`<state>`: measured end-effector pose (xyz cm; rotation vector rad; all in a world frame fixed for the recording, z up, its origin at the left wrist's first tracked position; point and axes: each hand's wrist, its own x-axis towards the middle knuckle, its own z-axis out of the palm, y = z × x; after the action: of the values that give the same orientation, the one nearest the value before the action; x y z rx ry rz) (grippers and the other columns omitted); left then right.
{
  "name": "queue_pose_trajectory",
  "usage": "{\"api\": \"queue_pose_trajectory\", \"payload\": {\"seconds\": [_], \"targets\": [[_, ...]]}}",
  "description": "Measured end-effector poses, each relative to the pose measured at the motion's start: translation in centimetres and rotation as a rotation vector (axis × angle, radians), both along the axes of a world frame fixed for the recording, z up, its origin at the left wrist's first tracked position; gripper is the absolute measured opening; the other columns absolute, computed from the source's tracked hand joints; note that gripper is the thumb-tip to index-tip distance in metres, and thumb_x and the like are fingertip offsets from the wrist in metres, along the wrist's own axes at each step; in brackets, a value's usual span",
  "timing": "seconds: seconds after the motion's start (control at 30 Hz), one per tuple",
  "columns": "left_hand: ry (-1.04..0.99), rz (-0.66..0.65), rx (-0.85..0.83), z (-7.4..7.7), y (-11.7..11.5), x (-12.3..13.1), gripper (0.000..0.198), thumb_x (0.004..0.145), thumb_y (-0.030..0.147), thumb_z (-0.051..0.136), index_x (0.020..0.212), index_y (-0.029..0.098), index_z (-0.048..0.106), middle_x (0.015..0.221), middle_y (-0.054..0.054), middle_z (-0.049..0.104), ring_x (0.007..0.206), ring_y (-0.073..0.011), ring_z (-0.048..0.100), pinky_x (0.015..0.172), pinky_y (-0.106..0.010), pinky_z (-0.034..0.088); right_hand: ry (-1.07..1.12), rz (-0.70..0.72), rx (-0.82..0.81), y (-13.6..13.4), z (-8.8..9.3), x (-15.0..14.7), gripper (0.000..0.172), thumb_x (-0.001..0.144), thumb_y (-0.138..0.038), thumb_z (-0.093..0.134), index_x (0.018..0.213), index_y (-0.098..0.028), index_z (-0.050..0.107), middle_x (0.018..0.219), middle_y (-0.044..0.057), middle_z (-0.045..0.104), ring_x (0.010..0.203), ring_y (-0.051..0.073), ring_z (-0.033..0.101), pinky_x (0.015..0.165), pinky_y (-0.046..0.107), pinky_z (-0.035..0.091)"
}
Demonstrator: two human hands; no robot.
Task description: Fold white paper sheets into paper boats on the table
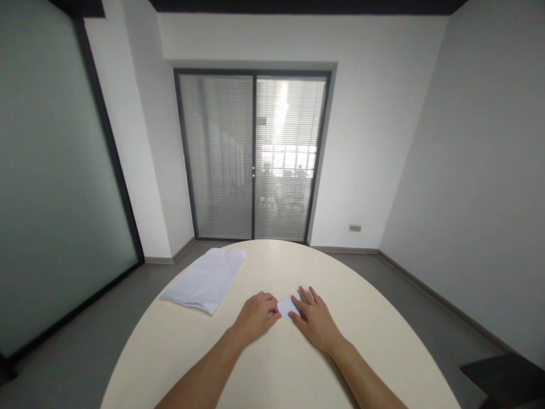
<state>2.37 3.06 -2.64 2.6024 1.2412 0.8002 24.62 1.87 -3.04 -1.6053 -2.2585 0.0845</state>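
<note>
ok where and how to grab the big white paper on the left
Probably the near corner of the big white paper, pinched between thumb and fingers, coming from the near side with the left hand: the paper lies flat and that corner points toward the person.

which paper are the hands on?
The small white paper, left hand at one end, right hand on the other; the larger paper lies untouched, farther left.

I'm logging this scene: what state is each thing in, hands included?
Small white paper: partly hidden
Left hand: curled at that paper's edge, grip unclear
Right hand: spread, palm down, partly over it
Larger white paper: laid out, creased
Blinds: lowered
Glass doors: appear shut
</note>
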Motion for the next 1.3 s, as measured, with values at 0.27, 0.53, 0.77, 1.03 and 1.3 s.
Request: {"api": "queue_pose_trajectory", "payload": {"seconds": [0.27,0.53,0.77,1.03,1.3], "targets": [[0.008,-0.14,0.037,0.4,-0.4,0.3,0.015,0.093,0.025,0.056,0.096,0.023,0.071,0.095,-0.002,0.068,0.093,-0.0185,0.059,0.087,-0.031,0.045,0.075,0.129,0.123,0.3,0.9,0.3,0.034,0.095,-0.024,0.044,0.113,-0.025,0.072,0.112,0.006,0.072,0.115,0.021,0.058,0.114,0.044,0.032],[-0.098,-0.2,0.016,-0.2,0.0,0.1,0.022,0.088,0.014,0.057,0.1,0.025,0.073,0.113,-0.003,0.067,0.108,-0.0184,0.058,0.097,-0.031,0.045,0.082,0.25,0.123,0.2,0.5,0.1,0.034,0.094,-0.021,0.044,0.118,-0.025,0.069,0.12,0.008,0.066,0.122,0.021,0.051,0.117,0.048,0.025],[-0.048,-0.208,0.017,0.2,0.0,0.1,0.017,0.092,0.027,0.059,0.104,0.023,0.071,0.104,-0.004,0.069,0.105,-0.0202,0.06,0.1,-0.035,0.041,0.16,0.196,0.056,-0.7,2.2,-0.6,0.029,0.093,-0.026,0.048,0.107,-0.025,0.074,0.102,0.008,0.068,0.104,0.023,0.057,0.093,0.036,0.046],[0.026,-0.108,0.006,0.5,-0.3,0.1,0.014,0.09,0.027,0.06,0.101,0.023,0.068,0.104,-0.003,0.066,0.099,-0.0191,0.059,0.092,-0.033,0.043,0.127,0.322,-0.032,-1.7,3.0,-1.1,0.042,0.088,-0.044,0.056,0.124,-0.024,0.066,0.13,0.01,0.063,0.12,0.027,0.055,0.107,0.042,0.039],[0.082,-0.043,0.047,0.3,-0.2,0.3,0.019,0.092,0.029,0.058,0.108,0.023,0.066,0.105,-0.004,0.065,0.101,-0.0216,0.055,0.09,-0.034,0.043,0.119,0.228,-0.053,-1.2,2.9,-0.8,0.035,0.088,-0.036,0.054,0.116,-0.022,0.07,0.13,0.008,0.064,0.123,0.025,0.054,0.107,0.038,0.039]]}}
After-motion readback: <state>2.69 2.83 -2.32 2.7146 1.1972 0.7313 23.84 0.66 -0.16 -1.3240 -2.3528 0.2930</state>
